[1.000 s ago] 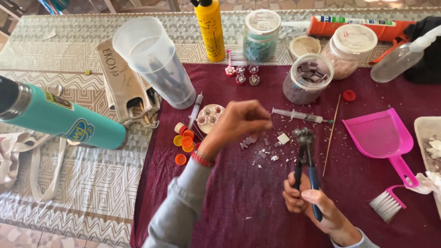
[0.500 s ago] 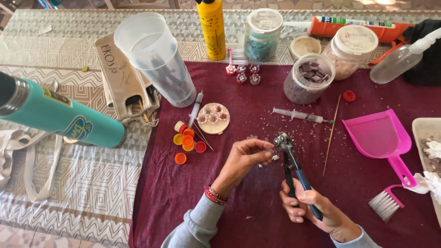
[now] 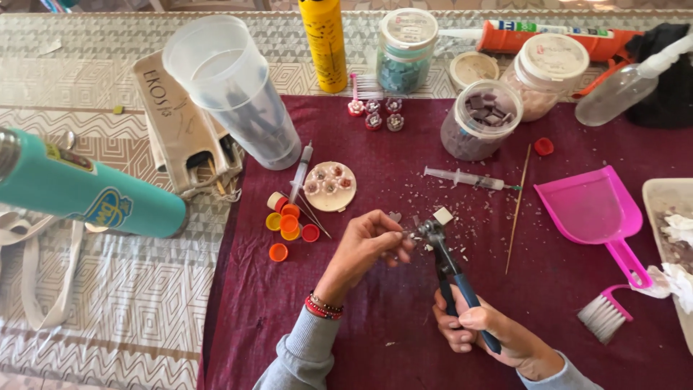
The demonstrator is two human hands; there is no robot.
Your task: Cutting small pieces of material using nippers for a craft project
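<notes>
On the maroon cloth (image 3: 404, 339) lies a pink dustpan (image 3: 593, 211), far right of the nippers (image 3: 449, 263). The right hand (image 3: 491, 334) is closed around the nippers' blue handles (head up). Just left of that head, the left hand (image 3: 369, 242) pinches 1 small tile piece (image 3: 408, 232) between fingertips.

The piece pinched at the nippers (image 3: 432, 232) is too small to identify. Right of the pink dustpan (image 3: 592, 206), the white tray (image 3: 668, 217) runs past the frame edge.
</notes>
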